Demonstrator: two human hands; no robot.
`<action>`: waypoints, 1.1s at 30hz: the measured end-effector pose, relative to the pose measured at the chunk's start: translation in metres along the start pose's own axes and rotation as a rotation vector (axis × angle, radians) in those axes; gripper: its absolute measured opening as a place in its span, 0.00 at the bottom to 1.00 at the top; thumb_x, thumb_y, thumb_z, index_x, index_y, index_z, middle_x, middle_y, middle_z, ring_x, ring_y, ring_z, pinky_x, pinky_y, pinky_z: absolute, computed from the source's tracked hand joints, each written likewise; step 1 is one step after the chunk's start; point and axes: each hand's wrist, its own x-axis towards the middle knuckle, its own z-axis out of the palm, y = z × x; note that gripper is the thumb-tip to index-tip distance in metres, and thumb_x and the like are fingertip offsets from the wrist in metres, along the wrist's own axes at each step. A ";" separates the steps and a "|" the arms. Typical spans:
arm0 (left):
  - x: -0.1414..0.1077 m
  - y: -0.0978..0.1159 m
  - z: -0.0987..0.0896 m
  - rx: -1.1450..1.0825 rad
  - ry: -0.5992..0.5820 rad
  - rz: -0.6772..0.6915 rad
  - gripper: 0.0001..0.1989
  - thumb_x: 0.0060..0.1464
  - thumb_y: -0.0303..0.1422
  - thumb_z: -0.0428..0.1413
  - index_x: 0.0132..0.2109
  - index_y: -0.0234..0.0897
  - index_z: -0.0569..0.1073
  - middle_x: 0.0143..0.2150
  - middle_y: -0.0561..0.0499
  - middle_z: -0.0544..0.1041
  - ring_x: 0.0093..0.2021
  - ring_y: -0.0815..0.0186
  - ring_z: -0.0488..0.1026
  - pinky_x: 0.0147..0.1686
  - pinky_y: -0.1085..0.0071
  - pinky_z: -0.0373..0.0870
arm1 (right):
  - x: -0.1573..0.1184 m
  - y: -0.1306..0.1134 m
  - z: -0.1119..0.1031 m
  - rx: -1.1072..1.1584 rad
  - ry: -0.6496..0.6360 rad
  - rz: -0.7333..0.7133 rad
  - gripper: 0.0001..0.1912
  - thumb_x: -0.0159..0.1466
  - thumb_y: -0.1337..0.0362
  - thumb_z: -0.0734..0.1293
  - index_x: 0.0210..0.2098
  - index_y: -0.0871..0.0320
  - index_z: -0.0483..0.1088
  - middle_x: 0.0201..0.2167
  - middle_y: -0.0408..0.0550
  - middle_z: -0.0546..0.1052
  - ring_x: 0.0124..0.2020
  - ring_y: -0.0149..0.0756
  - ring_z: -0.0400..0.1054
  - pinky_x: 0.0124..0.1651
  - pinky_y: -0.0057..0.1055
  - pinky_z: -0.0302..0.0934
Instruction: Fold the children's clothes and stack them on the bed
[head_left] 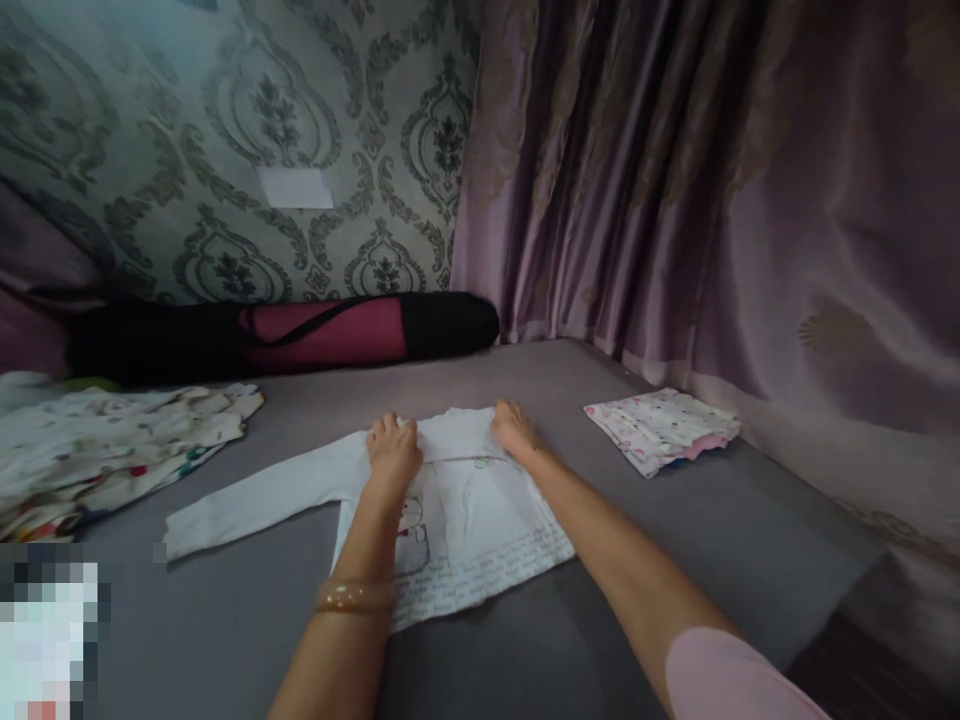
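Note:
A small white long-sleeved shirt (487, 510) lies spread on the grey bed surface, printed with a cartoon bear and rows of lettering near its hem. One sleeve stretches out to the left; the other sleeve is not visible, and the right side looks folded in. My left hand (394, 450), with a bangle on the wrist, has its fingers curled on the shirt's left shoulder. At the opposite shoulder, my right hand (514, 430) pinches the cloth by the upper edge. The collar lies between both hands.
Folded printed clothes (664, 425) lie in a stack to the right. On the left is a loose pile of patterned clothes (112, 445). A long black and pink bag (330, 335) rests against the wallpapered wall. Purple curtains (637, 180) hang along the right edge.

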 end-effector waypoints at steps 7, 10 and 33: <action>0.005 0.015 0.024 -0.091 -0.071 0.184 0.26 0.66 0.37 0.38 0.64 0.26 0.60 0.66 0.35 0.60 0.67 0.50 0.53 0.63 0.54 0.49 | -0.018 -0.008 0.018 -0.042 0.019 -0.402 0.25 0.71 0.61 0.50 0.63 0.66 0.57 0.64 0.60 0.60 0.66 0.43 0.49 0.65 0.38 0.40; 0.005 0.016 0.042 -0.122 -0.093 0.175 0.29 0.66 0.41 0.37 0.65 0.24 0.58 0.67 0.32 0.57 0.69 0.47 0.47 0.64 0.50 0.45 | -0.016 -0.006 0.033 -0.065 -0.032 -0.409 0.31 0.71 0.55 0.48 0.66 0.71 0.51 0.68 0.61 0.52 0.69 0.45 0.40 0.67 0.40 0.33; 0.001 0.011 0.049 -0.026 0.002 0.185 0.31 0.65 0.44 0.36 0.66 0.26 0.57 0.68 0.31 0.53 0.69 0.47 0.46 0.63 0.47 0.44 | -0.033 0.034 -0.006 0.263 -0.189 -0.380 0.29 0.70 0.60 0.50 0.68 0.66 0.47 0.69 0.54 0.50 0.69 0.33 0.43 0.67 0.32 0.41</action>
